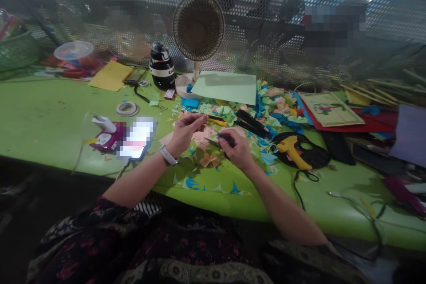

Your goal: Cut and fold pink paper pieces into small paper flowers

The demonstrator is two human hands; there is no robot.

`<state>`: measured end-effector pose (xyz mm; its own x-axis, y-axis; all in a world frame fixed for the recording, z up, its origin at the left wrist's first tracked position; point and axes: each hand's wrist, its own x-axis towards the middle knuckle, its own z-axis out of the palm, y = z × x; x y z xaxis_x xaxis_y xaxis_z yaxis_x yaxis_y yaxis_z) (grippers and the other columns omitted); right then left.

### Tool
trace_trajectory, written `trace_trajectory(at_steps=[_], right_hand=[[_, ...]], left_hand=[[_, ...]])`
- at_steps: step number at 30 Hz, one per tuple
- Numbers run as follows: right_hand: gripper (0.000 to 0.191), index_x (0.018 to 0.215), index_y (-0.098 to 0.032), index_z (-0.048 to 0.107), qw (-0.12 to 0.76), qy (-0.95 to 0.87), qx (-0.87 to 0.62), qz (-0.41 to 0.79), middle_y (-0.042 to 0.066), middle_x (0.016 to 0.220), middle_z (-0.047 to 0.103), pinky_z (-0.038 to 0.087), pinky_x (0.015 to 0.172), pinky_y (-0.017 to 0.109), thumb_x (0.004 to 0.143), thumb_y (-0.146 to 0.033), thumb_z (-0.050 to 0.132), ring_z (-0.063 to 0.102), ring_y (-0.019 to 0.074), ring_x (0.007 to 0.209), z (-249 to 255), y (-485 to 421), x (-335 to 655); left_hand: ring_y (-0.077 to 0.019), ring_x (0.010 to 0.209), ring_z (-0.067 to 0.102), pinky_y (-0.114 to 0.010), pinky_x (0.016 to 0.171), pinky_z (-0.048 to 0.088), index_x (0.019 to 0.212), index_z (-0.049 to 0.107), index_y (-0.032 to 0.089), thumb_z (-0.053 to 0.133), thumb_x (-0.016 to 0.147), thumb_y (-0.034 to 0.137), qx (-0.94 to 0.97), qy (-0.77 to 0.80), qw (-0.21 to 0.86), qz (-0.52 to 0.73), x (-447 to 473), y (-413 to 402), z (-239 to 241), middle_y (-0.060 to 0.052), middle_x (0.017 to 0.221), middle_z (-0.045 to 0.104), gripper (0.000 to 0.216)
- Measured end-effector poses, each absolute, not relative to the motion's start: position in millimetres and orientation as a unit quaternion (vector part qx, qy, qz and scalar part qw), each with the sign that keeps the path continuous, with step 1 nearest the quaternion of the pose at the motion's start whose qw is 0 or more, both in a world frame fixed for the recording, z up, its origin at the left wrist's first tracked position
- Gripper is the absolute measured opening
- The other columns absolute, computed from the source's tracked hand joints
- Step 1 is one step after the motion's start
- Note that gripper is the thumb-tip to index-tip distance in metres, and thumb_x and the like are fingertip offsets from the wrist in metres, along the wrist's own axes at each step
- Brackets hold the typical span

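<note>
My right hand (234,147) is closed around a pair of scissors (212,141), whose blades point left over the table. The fingers of my left hand (187,132) are pinched together just above and left of the blades; whatever they hold is too small to make out. Beneath both hands lie peach paper pieces (201,138). A folded peach paper flower (209,159) rests on the table just in front of them. Beyond my fingertips is a yellow utility knife (217,120), with a black stapler (252,123) to its right.
A fan (199,26) and a black bottle (162,66) stand at the back. Left lie a lit phone (137,138) and a tape roll (127,108). To the right, a yellow glue gun (293,151) rests on a black plate, its cord trailing forward. Paper scraps (229,108) surround the hands.
</note>
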<state>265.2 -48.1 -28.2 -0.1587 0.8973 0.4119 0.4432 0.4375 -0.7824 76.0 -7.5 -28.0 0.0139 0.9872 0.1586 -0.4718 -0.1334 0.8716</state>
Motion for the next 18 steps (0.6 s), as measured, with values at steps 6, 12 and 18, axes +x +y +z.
trace_trajectory(at_steps=[6, 12, 18], right_hand=[[0.021, 0.097, -0.022, 0.062, 0.511, -0.618, -0.479, 0.356, -0.002, 0.070, 0.054, 0.039, 0.052, 0.026, 0.084, -0.038, 0.061, 0.046, 0.0123, 0.057, -23.8, -47.8, 270.4], [0.035, 0.111, -0.019, 0.068, 0.512, -0.603, -0.469, 0.392, -0.004, 0.064, 0.047, 0.028, 0.047, 0.024, 0.085, -0.042, 0.062, 0.036, 0.0096, 0.052, -18.5, -50.2, 269.8], [0.034, 0.103, -0.018, 0.070, 0.508, -0.607, -0.473, 0.387, -0.003, 0.064, 0.052, 0.033, 0.049, 0.024, 0.082, -0.045, 0.067, 0.041, 0.0098, 0.054, -18.4, -48.6, 268.5]], left_hand=[[-0.0078, 0.059, 0.062, -0.022, 0.060, 0.053, 0.083, 0.079, 0.017, 0.088, 0.069, 0.044, 0.497, 0.317, 0.572, 0.570, 74.9, -11.5, -27.0, -0.001, 0.069, 0.071, 0.032], [-0.0113, 0.064, 0.066, -0.025, 0.062, 0.057, 0.086, 0.079, 0.015, 0.086, 0.072, 0.044, 0.585, 0.306, 0.549, 0.513, 75.8, -17.6, -23.2, -0.006, 0.077, 0.074, 0.032], [-0.0130, 0.071, 0.068, -0.027, 0.068, 0.059, 0.091, 0.080, 0.017, 0.082, 0.077, 0.040, 0.630, 0.273, 0.536, 0.491, 75.9, -15.6, -31.2, -0.006, 0.084, 0.075, 0.027]])
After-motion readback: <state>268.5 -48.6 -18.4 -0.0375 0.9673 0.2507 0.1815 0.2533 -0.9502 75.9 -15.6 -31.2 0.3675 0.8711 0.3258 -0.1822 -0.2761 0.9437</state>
